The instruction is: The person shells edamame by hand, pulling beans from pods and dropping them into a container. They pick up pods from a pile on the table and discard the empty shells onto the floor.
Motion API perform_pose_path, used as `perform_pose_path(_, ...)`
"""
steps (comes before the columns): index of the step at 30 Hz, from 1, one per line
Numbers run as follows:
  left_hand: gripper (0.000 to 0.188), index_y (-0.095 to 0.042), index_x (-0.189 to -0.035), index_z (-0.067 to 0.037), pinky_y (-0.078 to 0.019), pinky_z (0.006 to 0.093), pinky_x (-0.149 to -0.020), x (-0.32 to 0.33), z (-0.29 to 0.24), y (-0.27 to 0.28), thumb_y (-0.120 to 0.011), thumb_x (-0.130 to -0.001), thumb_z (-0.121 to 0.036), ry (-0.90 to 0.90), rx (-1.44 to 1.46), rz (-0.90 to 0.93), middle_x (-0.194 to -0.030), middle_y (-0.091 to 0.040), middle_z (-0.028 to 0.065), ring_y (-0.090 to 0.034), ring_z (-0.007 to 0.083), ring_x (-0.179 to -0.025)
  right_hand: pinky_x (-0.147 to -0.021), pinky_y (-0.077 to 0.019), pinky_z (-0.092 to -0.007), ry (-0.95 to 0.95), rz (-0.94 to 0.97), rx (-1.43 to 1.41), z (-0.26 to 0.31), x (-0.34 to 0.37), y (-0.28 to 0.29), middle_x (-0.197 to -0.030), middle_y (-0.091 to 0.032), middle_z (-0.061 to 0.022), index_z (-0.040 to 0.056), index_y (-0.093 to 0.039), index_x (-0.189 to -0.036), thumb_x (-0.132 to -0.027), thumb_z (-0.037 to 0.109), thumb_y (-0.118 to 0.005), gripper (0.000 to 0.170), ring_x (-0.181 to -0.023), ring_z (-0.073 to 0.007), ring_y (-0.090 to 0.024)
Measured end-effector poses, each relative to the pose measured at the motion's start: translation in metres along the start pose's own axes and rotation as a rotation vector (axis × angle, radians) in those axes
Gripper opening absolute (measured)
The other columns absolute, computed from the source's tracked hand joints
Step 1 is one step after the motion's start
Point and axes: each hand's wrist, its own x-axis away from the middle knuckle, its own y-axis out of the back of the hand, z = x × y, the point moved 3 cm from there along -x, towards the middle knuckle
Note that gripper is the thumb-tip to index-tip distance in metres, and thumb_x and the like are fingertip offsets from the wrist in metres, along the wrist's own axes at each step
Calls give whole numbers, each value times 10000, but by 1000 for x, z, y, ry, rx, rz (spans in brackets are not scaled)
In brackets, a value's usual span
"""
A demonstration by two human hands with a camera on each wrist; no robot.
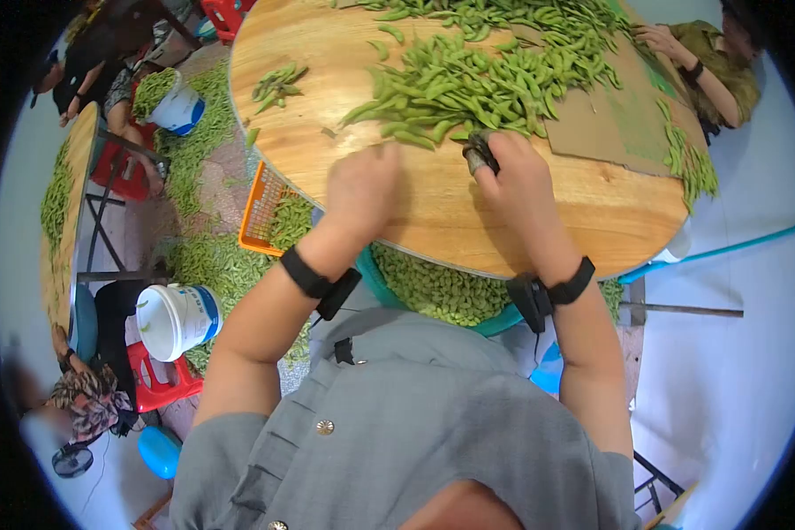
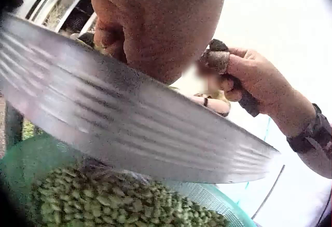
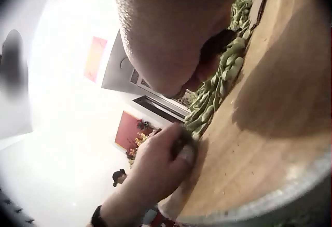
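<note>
Curved green pods (image 1: pixel 495 84), hands (image 1: pixel 517 181), grained wooden tabletop (image 1: pixel 309 150)

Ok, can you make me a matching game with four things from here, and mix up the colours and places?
Things:
1. tub
2. cardboard
3. basket
4. shirt

Colours and places:
A. grey
B. low down by the table's edge, with lots of little green beans in it
C. orange
D. lying flat on top of the table

Right pairs: 1-B, 2-D, 3-C, 4-A
</note>
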Motion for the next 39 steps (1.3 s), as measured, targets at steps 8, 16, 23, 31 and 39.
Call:
perform_pose_path(8,214,-591,-961,-77,-496,463,-721,81,131,43,-614,-748,-59,507,-400,118,-951,-619,158,-607,323,-925,-682,-520,-433,-128,195,229,9,-15,-34,-934,-572,-150,46,-581,-947,-808,165,-641,192,-807,-351,-608)
perform_pose_path(16,506,-517,-1225,17,-442,453,-915,-42,80,-15,-654,-818,-250,190,499,-260,-1113,-583,232,-545,403,-1038,-707,-506,-426,-24,180,144,16,-31,-73,-994,-570,-150,37,-539,-1024,-777,127,-654,288,-841,-359,-590)
perform_pose_path(23,509,-550,-1179,19,-431,473,-879,-116,23,-63,-567,-867,-382,217,673,-105,-1072,-600,238,-548,402,-1023,-685,-516,-442,-60,186,198,9,-7,-37,-955,-575,-138,62,-524,-973,-773,111,-631,232,-815,-358,-600)
perform_pose_path(31,440,-542,-1219,-2,-404,429,-965,-106,-44,-45,-565,-894,-299,71,1191,-138,-1184,-530,274,-506,409,-1116,-660,-479,-436,-225,-109,89,-18,24,15,-859,-596,-180,40,-581,-943,-763,112,-622,198,-765,-377,-585)
perform_pose_path(39,430,-525,-1257,-38,-403,456,-985,-31,30,-3,-602,-859,-180,265,432,-355,-1274,-471,313,-470,443,-1171,-569,-446,-356,-429,-117,-202,2,58,34,-718,-580,-161,20,-603,-936,-795,109,-620,167,-617,-273,-558)
